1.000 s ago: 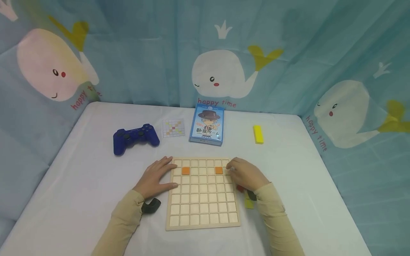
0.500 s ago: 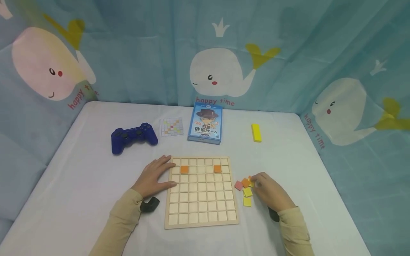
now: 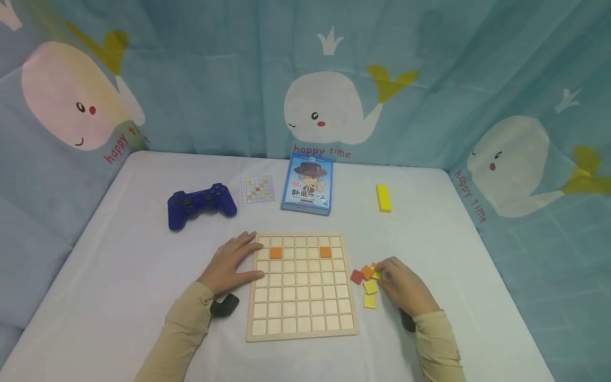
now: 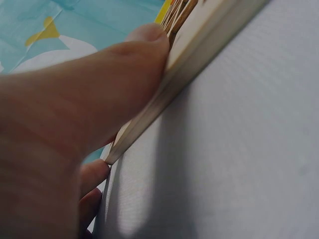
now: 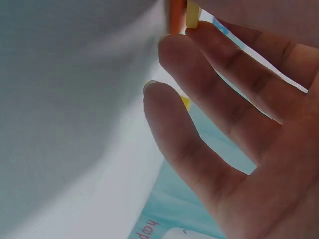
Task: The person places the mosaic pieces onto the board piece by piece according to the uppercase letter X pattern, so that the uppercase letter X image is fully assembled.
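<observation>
A wooden grid board [image 3: 302,337] lies on the white table, with one orange tile [image 3: 276,253] and another orange tile [image 3: 325,252] in its second row from the top. Spread along the board's left side, my left hand [image 3: 229,268] touches it; the left wrist view has the thumb [image 4: 134,64] on the rim. Right of the board, my right hand [image 3: 406,284] bends over a small pile of tiles, its fingertips at a yellow tile [image 5: 193,16] that it appears to pinch. Beside it lie a red tile [image 3: 357,276], orange tiles [image 3: 366,272] and more yellow tiles [image 3: 369,301].
Behind the board are a blue game controller [image 3: 202,206], a colored grid card [image 3: 258,190], a blue boxed game [image 3: 307,183] and a yellow block [image 3: 383,198]. A whale-print curtain [image 3: 229,79] borders the table at the back and sides.
My right hand has moved from the board's upper right edge down and right to the loose tiles, where it stays over the last half second. My left hand keeps its place.
</observation>
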A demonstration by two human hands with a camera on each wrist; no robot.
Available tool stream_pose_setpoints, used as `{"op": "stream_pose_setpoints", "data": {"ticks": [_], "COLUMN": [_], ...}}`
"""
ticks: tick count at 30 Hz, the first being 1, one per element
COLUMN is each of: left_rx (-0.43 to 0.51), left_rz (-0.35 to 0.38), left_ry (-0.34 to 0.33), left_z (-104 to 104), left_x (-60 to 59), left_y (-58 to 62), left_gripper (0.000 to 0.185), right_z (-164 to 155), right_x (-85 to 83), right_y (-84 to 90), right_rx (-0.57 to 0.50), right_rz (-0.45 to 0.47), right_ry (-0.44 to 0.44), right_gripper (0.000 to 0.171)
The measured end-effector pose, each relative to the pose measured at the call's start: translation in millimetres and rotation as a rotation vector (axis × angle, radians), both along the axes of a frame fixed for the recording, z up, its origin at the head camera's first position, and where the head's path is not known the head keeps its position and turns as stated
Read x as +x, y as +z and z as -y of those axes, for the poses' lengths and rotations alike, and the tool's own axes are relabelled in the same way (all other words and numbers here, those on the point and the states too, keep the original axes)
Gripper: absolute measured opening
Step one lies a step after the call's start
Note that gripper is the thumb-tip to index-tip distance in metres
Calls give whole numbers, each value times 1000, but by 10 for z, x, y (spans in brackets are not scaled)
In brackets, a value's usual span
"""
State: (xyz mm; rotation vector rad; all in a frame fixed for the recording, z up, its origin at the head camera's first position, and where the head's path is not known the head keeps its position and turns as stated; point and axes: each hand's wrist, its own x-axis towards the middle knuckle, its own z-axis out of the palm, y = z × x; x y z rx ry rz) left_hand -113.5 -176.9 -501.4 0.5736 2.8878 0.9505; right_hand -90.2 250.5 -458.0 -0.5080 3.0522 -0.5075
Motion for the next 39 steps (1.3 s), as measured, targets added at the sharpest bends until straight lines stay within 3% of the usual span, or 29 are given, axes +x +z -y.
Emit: {"op": "stream_pose_setpoints", "data": {"ticks": [13, 19, 28, 34, 39], "left_rx": [0, 6, 10, 15, 22], "left_rz": [-4, 2, 4, -14, -30], "left_ry": [4, 8, 9, 4, -3], "left_z": [7, 17, 23, 11, 2], "left_x": [28, 42, 57, 42, 17], "left_y": [-10, -5, -15, -23, -9], "left_gripper": [69, 69, 69, 68, 68], "right_z": [-27, 153, 665, 1021, 1277], "right_x": [2, -173, -451, -497, -513], "right_y": [171, 242, 351, 306, 190], "right_rx": [29, -29, -45, -92, -126], "right_rz": [-72, -136, -65, -104, -56], "right_ry": [14, 173, 311, 461, 559], "right_gripper": [33, 31, 21, 18, 13]}}
